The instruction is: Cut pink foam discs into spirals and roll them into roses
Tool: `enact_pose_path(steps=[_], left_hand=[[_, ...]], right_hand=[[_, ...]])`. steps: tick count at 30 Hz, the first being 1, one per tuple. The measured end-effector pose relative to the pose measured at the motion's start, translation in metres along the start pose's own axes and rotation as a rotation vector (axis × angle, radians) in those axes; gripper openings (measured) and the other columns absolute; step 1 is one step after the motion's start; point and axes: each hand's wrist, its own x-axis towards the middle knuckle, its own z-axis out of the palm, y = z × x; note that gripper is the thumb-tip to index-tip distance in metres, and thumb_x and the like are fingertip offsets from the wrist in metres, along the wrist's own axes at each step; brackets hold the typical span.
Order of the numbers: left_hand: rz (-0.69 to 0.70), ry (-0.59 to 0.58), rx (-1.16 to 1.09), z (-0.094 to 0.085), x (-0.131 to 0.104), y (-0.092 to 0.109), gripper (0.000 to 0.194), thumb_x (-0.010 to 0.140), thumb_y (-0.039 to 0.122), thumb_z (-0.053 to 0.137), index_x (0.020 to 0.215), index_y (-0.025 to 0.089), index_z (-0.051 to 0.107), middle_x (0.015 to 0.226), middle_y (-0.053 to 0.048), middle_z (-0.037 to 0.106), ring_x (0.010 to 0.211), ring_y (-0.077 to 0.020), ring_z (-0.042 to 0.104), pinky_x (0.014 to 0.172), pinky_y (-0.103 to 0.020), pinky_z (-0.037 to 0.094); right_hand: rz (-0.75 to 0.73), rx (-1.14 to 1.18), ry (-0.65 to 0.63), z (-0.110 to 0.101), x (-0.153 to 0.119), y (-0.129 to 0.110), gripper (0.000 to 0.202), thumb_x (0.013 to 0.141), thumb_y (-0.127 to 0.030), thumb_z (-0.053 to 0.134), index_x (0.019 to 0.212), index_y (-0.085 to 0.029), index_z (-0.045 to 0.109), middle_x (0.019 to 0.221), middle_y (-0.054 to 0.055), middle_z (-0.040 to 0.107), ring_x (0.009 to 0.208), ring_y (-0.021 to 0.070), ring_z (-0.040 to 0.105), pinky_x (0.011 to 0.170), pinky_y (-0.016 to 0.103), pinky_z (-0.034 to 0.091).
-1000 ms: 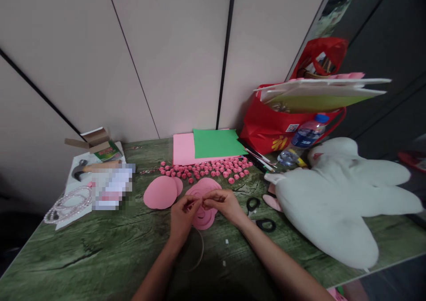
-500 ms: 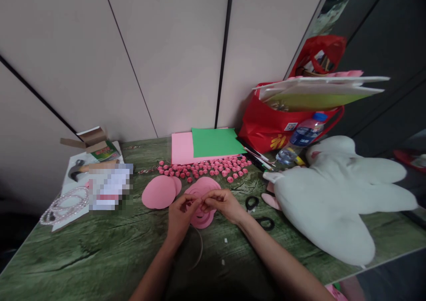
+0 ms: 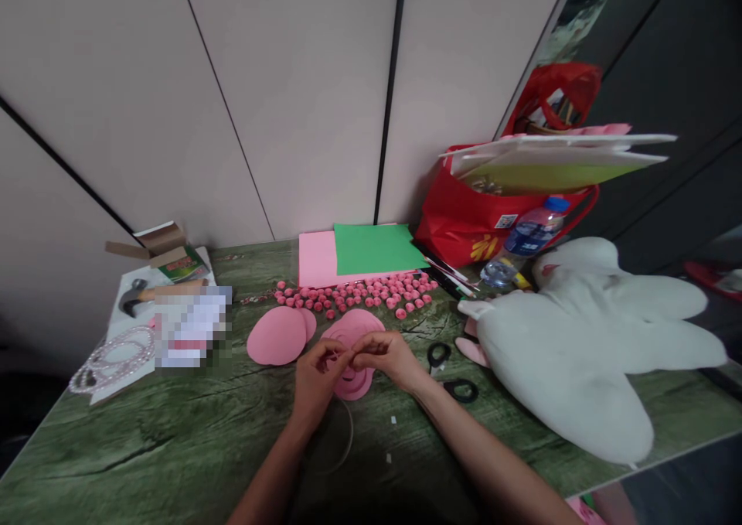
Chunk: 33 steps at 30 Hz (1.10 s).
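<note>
Left hand (image 3: 314, 372) and right hand (image 3: 395, 359) barely shifted, both pinching pink paper (image 3: 355, 388), red bag (image 3: 445, 227) holding boards (image 3: 556, 178)

Rosettes (image 3: 376, 301) lie behind the hands (image 3: 316, 374), sheets (image 3: 379, 250) behind those, scissors (image 3: 447, 386) right, hammer (image 3: 133, 298) far left.

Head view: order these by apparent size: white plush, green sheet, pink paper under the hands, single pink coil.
1. White plush
2. Green sheet and pink paper: too close to rank; left hand and right hand partly cover the paper
3. Pink coil
</note>
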Motion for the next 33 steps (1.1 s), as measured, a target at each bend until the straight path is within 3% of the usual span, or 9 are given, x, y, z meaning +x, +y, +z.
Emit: enact_pose_path(steps=[8, 15, 33], left_hand=[[0.016, -0.036, -0.009, -0.0018, 0.001, -0.0015, 0.01, 0.068, 0.026, 0.063, 0.07, 0.016, 0.066, 0.07, -0.003, 0.064, 0.068, -0.0161, 0.059, 0.062, -0.025, 0.047], [0.013, -0.016, -0.001, -0.0021, 0.0018, -0.0016, 0.01, 0.068, 0.026, 0.063, 0.068, 0.016, 0.066, 0.067, -0.002, 0.064, 0.065, -0.0155, 0.059, 0.059, -0.024, 0.046], [-0.043, -0.016, 0.002, -0.001, 0.0008, -0.0004, 0.012, 0.067, 0.027, 0.064, 0.07, 0.016, 0.065, 0.067, -0.002, 0.065, 0.062, -0.0154, 0.058, 0.057, -0.024, 0.046]], right_hand=[[-0.039, 0.004, 0.009, -0.0052, 0.0023, 0.0012, 0.014, 0.062, -0.025, 0.072, 0.073, -0.015, 0.069, 0.061, 0.0, 0.068, 0.054, 0.0113, 0.062, 0.058, 0.023, 0.051], [-0.045, -0.026, -0.069, -0.0053, 0.0004, -0.0033, 0.018, 0.065, -0.028, 0.07, 0.078, -0.015, 0.07, 0.065, 0.001, 0.069, 0.059, 0.0132, 0.064, 0.061, 0.025, 0.052], [-0.116, -0.133, 0.026, -0.0023, 0.0011, 0.0002, 0.016, 0.064, -0.029, 0.07, 0.071, -0.015, 0.067, 0.062, 0.001, 0.065, 0.056, 0.0118, 0.06, 0.057, 0.023, 0.049]])
